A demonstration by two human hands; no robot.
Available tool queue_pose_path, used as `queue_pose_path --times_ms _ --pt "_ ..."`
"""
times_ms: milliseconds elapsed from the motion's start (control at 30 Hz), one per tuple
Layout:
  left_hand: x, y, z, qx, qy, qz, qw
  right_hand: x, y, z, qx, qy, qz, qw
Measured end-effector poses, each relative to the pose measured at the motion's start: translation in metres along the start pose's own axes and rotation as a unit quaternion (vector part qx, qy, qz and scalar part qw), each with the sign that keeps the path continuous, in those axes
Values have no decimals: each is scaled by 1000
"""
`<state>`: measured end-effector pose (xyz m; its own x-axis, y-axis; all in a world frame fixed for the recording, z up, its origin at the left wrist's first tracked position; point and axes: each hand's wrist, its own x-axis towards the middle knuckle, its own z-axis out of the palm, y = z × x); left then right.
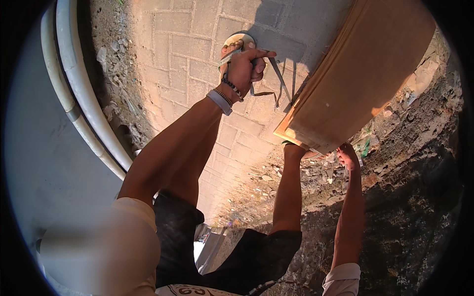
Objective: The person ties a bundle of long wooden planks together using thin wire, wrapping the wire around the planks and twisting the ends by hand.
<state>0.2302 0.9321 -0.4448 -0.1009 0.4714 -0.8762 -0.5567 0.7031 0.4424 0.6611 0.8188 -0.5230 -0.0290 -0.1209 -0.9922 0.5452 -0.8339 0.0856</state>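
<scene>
One broad pavement of grey-tan rectangular bricks spreads out here, edged with pale rubble on the right. A long, flat, brown wooden panel slants between the two, its near end just beyond the person's bare right leg. The right hand is at that end; I can't tell whether its fingers grip the wood. The left hand is clenched on a thin, dark, flat strap, index finger extended, loose lengths trailing toward the panel's long edge. Small beaded bracelets circle the left wrist.
</scene>
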Motion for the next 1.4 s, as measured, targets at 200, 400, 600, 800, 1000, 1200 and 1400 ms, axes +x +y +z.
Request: queue_pose_path --times_ms 200,400,600,800,1000,1200,1400 --pt "-39 36 -56 -111 39 -59 991 18 -33 19 350 72 -23 934" --pt "32 26 -11 146 -89 -148 974 6 -96 -50 333 24 -143 932" --pt "60 25 25 147 -105 -126 975 -48 -55 -18 183 119 -118 969" --pt "-5 71 -12 -321 139 -281 894 -134 -56 -23 50 74 4 996" --pt "-53 58 -45 -264 72 -366 890 -115 -136 -8 216 105 58 969" --pt "-124 -3 63 -196 116 -329 916 -130 -158 -24 228 59 90 968" --pt "-150 -62 105 -234 104 -135 957 -142 -147 -60 159 -4 108 981"
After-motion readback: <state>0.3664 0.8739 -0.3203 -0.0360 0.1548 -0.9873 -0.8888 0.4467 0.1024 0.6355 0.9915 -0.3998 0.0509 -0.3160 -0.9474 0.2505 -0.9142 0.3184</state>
